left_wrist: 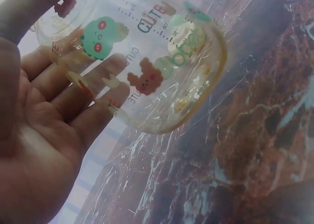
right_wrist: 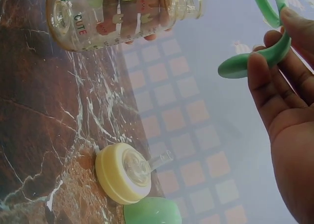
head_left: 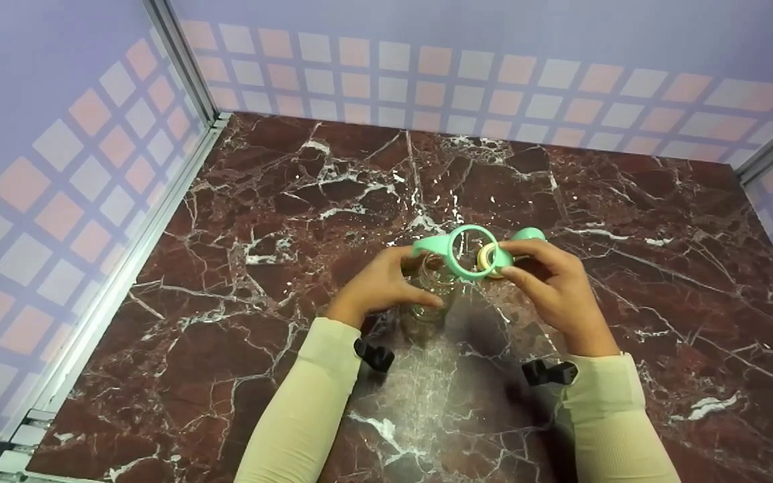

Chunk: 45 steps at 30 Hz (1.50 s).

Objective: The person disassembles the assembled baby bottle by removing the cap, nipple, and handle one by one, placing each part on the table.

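My left hand [head_left: 383,285] grips a clear baby bottle [head_left: 430,285], its thumb on the near side. In the left wrist view, the bottle [left_wrist: 147,62] shows cartoon animal prints, measuring marks and an amber-tinted base, with fingers wrapped behind it. Its neck is uncovered in the right wrist view. My right hand [head_left: 557,285] pinches one grip of a mint-green two-handled ring [head_left: 457,261] between thumb and fingers. The ring is held just right of the bottle's top, and its other grip overlaps my left hand in the head view.
A yellow bottle collar [right_wrist: 120,177] with a clear teat rests on the marble-patterned table [head_left: 225,376], beside a green cap [right_wrist: 152,211]. Tiled-pattern panels [head_left: 386,67] border the table at the back and sides.
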Motion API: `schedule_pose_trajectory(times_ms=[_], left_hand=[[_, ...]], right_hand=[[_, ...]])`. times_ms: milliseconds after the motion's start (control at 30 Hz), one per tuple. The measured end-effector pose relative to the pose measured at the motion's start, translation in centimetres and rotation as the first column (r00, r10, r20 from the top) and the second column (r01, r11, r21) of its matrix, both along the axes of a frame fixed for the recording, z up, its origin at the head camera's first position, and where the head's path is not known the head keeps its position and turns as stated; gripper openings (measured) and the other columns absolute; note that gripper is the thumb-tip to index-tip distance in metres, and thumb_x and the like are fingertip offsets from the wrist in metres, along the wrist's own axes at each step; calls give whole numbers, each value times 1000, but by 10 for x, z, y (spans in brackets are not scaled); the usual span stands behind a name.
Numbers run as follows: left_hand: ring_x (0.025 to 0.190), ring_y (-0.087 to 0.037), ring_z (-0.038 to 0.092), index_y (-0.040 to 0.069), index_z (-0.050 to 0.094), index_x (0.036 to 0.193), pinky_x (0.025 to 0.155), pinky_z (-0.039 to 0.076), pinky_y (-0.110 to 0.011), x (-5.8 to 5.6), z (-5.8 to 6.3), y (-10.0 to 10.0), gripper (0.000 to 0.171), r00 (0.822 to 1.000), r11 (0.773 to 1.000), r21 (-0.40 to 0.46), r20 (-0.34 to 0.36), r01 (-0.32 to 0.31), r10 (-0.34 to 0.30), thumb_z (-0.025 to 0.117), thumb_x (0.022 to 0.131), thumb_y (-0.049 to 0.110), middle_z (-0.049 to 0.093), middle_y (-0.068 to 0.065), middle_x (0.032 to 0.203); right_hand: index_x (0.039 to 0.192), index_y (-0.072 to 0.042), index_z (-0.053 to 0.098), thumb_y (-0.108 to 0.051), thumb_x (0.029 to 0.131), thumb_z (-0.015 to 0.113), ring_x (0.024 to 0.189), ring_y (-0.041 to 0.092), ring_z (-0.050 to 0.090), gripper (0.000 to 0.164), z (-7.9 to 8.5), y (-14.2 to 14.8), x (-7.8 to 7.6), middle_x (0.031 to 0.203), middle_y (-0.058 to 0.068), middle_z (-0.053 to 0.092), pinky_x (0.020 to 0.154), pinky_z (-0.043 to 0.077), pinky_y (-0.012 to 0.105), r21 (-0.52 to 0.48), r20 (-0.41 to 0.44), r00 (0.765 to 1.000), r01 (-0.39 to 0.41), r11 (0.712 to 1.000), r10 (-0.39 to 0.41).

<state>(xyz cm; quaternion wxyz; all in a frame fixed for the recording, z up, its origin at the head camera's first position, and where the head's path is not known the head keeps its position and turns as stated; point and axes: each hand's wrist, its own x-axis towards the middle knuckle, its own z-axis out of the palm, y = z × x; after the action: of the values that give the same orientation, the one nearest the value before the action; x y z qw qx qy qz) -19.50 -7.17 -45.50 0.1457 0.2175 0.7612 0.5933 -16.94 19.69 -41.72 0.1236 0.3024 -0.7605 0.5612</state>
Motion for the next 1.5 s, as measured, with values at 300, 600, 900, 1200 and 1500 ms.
schedule_pose_trajectory(times_ms=[300, 600, 900, 1200, 1500], left_hand=[[110, -25, 63, 10, 55, 134, 101, 48, -37, -1, -1, 1, 86, 1000, 999, -27, -5, -24, 24, 92, 60, 30, 65, -11, 126], [125, -28, 56, 6, 48, 141, 112, 39, -39, -1, 0, 2, 98, 997, 994, -91, -45, -67, 63, 92, 59, 37, 58, -11, 136], [117, -21, 60, 15, 54, 136, 106, 44, -37, -1, 0, 4, 88, 996, 994, -77, -52, -72, 68, 92, 60, 34, 64, -5, 128], [113, -28, 63, 16, 57, 134, 102, 48, -37, -3, 0, 5, 85, 997, 997, -31, -48, -69, 68, 92, 58, 33, 66, -10, 124], [115, -31, 61, 17, 57, 134, 105, 45, -42, -3, 0, 5, 85, 996, 997, -30, -52, -70, 68, 92, 58, 33, 66, -8, 123]], right_hand=[[112, 9, 64, 15, 80, 67, 90, 11, 68, 32, 0, 6, -2, 109, -6, 69, 78, 56, 22, -79, 13, 993, 117, 990, -116], [113, 11, 63, 12, 83, 66, 84, 10, 68, 30, -2, 9, -7, 102, -4, 69, 73, 56, 19, -122, 24, 984, 181, 976, -179], [115, 9, 63, 11, 84, 66, 86, 7, 66, 31, -7, 15, -11, 103, -6, 67, 75, 55, 17, -96, 24, 968, 251, 963, -250], [116, 9, 63, 7, 86, 65, 84, 6, 66, 30, -5, 18, -9, 98, -8, 66, 74, 55, 16, -58, 111, 941, 327, 943, -320], [114, 13, 62, 4, 87, 67, 83, 8, 66, 29, 11, 10, 1, 99, -1, 66, 74, 54, 15, -16, 97, 932, 352, 936, -348]])
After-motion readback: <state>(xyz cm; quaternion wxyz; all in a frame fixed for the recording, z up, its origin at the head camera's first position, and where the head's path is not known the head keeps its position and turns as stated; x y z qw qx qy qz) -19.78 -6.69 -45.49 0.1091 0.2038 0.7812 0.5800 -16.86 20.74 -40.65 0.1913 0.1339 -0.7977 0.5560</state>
